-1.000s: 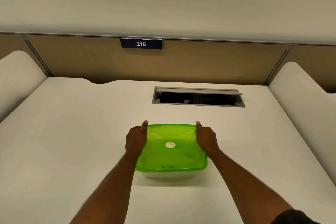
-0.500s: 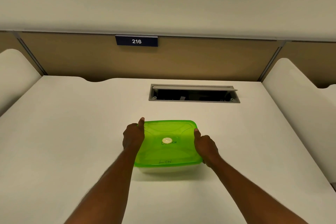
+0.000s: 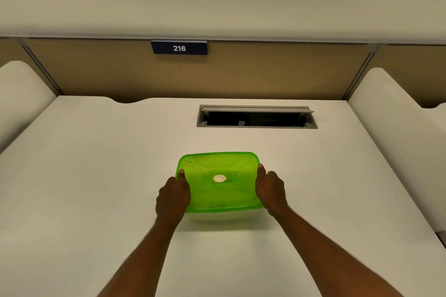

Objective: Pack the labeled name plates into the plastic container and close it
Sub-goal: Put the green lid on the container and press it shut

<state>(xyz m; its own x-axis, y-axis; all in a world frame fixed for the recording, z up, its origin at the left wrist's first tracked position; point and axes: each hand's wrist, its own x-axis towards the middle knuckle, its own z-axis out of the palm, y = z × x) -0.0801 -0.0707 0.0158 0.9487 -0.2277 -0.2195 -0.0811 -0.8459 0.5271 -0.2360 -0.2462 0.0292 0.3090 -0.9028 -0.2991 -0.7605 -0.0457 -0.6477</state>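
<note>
Head view: left hand (image 3: 172,196) and right hand (image 3: 270,190) clamp the lid (image 3: 217,167) onto the container (image 3: 217,217); uneven pressing could leave a seemingly seated corner unsealed.

Both bare forearms reach forward, converging slightly. Left hand (image 3: 172,196) grips the left edge of the green lid (image 3: 218,193) — thumb on top, fingers wrapped down the side, tips hidden. Right hand (image 3: 270,189) mirrors it on the right edge — thumb on top.
</note>
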